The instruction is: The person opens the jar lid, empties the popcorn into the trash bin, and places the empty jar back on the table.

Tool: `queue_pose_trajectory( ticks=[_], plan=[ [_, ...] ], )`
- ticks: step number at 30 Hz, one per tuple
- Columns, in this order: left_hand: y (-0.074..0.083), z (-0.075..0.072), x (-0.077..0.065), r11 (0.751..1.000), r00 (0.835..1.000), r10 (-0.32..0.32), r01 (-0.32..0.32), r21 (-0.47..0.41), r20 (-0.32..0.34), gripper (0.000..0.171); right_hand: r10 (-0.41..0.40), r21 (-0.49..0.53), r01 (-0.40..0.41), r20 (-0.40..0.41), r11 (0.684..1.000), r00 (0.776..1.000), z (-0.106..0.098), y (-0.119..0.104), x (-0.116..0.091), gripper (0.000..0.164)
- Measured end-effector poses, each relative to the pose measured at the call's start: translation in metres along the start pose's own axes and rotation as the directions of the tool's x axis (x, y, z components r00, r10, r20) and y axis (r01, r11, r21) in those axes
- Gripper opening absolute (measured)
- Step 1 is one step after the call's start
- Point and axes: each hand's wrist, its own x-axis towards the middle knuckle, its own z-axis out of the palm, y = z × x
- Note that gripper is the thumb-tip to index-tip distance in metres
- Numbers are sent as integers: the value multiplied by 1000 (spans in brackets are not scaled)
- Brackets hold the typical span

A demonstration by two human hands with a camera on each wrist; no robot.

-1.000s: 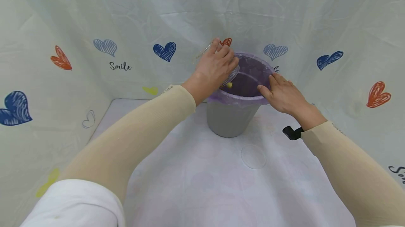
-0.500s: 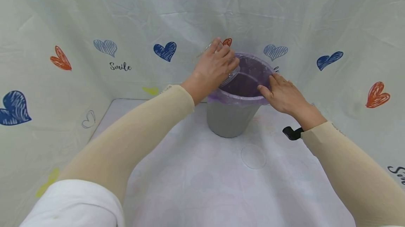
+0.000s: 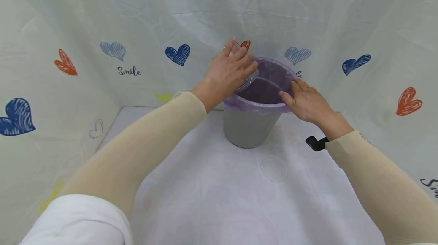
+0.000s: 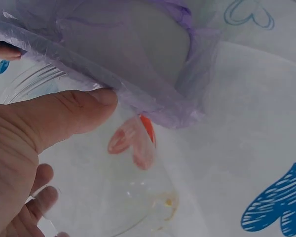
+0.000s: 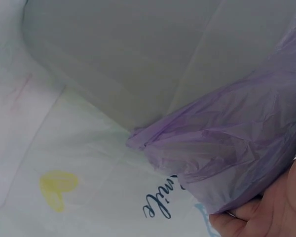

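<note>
My left hand [image 3: 228, 69] grips a clear plastic jar [image 3: 249, 81], tilted with its mouth over the near left rim of a grey trash bin [image 3: 249, 129]. In the left wrist view, the thumb lies along the side of the jar [image 4: 138, 192], and a small orange-yellow smear shows near its base. A purple bag [image 3: 239, 103] lines the bin and folds over its rim. My right hand [image 3: 306, 100] holds the bin's right rim, thumb on the inner side. In the right wrist view, the fingers [image 5: 232, 224] press against the folded bag. The bin's bottom is hidden.
A clear round lid [image 3: 274, 169] lies flat on the white-covered table [image 3: 219, 199] in front of the bin. A pale sheet printed with hearts [image 3: 178, 55] hangs close behind the bin and at both sides. A black strap [image 3: 316, 143] shows at my right wrist.
A small yellow piece seen at the jar's mouth a second ago has dropped out of view into the bin. My left hand and the jar have shifted slightly left; the right hand stays put.
</note>
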Motion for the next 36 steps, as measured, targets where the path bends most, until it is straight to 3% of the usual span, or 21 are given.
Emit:
queue_pose_trajectory(
  ticks=[5,9,11,15,21,25,32,34,36],
  plan=[
    [-5,7,-2,987,997,-77,73,-146,-18,79,-5,17,5,-4,1000,1000,1,1,-1,90],
    [-11,15,-5,948,989,-142,123,-292,-42,79,-2,25,2,-2,1000,1000,1,3,-1,90],
    [-13,20,-8,920,983,-180,150,-363,-48,76,-3,29,3,1,1000,1000,2,3,-1,90],
    [-15,27,-16,845,963,-266,215,-490,-35,86,-7,36,7,7,999,1000,3,2,-1,90],
    [-13,38,-34,719,910,-412,299,-627,-38,106,-16,46,16,3,999,1000,4,2,-2,90],
    [-6,49,-51,609,855,-516,322,-725,-53,107,-25,52,25,-6,998,1000,4,2,-2,89],
    [17,77,-87,332,761,-647,347,-877,56,107,-24,66,26,-24,997,999,4,3,-2,89],
    [24,87,-96,264,739,-667,352,-898,94,107,-23,71,25,-28,997,999,4,3,-2,89],
    [31,97,-106,217,725,-679,349,-912,116,108,-25,77,27,-27,997,999,4,4,-1,89]
  ],
)
